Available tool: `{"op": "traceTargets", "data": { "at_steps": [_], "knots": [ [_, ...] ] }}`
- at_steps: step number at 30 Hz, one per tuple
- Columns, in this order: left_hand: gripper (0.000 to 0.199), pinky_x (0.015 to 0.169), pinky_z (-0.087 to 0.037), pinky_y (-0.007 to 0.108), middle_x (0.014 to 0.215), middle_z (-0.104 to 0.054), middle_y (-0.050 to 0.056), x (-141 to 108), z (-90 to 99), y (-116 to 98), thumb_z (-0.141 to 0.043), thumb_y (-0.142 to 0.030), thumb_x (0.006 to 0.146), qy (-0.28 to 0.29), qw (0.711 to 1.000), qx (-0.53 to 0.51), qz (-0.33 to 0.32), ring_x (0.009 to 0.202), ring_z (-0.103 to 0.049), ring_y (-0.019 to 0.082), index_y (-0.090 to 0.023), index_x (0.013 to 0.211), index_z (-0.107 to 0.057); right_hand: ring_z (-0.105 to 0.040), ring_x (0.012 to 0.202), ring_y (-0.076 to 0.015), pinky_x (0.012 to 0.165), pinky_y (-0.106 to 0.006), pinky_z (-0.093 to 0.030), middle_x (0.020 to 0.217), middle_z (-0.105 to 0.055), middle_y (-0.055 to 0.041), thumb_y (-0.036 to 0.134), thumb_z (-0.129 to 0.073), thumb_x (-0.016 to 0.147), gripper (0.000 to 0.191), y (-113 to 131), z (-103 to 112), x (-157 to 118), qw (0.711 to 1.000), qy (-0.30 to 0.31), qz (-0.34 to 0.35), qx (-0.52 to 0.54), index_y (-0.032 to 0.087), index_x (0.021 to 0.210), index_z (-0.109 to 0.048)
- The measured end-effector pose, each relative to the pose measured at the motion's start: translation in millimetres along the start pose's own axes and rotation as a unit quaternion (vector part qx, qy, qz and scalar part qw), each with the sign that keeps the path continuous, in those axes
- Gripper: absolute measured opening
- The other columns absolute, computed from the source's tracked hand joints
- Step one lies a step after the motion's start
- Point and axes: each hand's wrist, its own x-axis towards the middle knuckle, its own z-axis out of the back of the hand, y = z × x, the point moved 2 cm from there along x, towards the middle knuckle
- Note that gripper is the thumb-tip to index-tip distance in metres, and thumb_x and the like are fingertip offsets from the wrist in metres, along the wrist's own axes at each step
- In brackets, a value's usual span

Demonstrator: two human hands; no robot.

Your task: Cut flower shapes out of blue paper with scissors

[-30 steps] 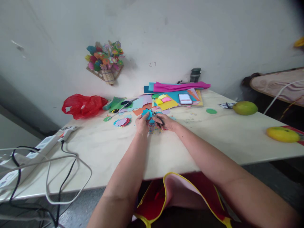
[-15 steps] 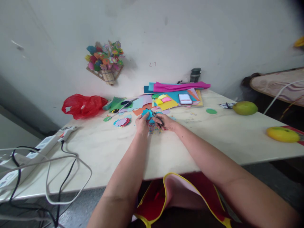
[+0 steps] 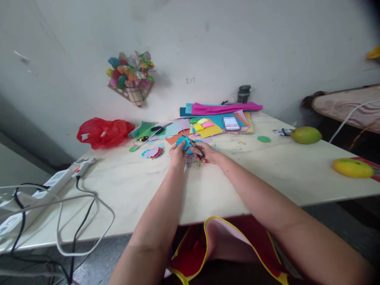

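Observation:
My left hand (image 3: 177, 153) pinches a blue paper piece with a scalloped edge (image 3: 182, 141). Black-handled scissors (image 3: 200, 151) are gripped in my right hand (image 3: 209, 152), their blades pointing up and left at the edge of the blue paper. Whether the blades touch the paper I cannot tell. Beneath both hands lie tiny coloured paper scraps (image 3: 192, 162). To the left rests a stack of scalloped paper shapes (image 3: 152, 152), lilac on top with red showing under it.
Behind my hands lie coloured sheets (image 3: 216, 126), a phone (image 3: 231, 123) and a second pair of scissors (image 3: 157, 129). A red plastic bag (image 3: 103, 132) sits back left; a power strip with cables (image 3: 56, 180) is at left. Two mangoes (image 3: 305, 135) lie at right.
Almost nothing differs. Both hands, the blue paper and the scissors stay in nearly the same place.

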Motion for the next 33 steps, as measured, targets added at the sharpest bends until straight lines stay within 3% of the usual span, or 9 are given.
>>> {"op": "traceTargets", "data": {
  "at_steps": [33],
  "knots": [
    [0.028, 0.062, -0.053, 0.026, 0.065, -0.066, 0.001, 9.9, 9.8, 2.2, -0.082, -0.024, 0.052, 0.005, 1.000, -0.004, 0.001, 0.058, -0.064, 0.013, -0.016, 0.071, -0.063, -0.040, 0.031, -0.0057, 0.023, -0.014, -0.019, 0.047, -0.051, 0.0066, 0.032, -0.066, 0.083, 0.019, 1.8, -1.4, -0.6, 0.999, 0.014, -0.036, 0.002, 0.017, 0.084, -0.054]
  ]
}}
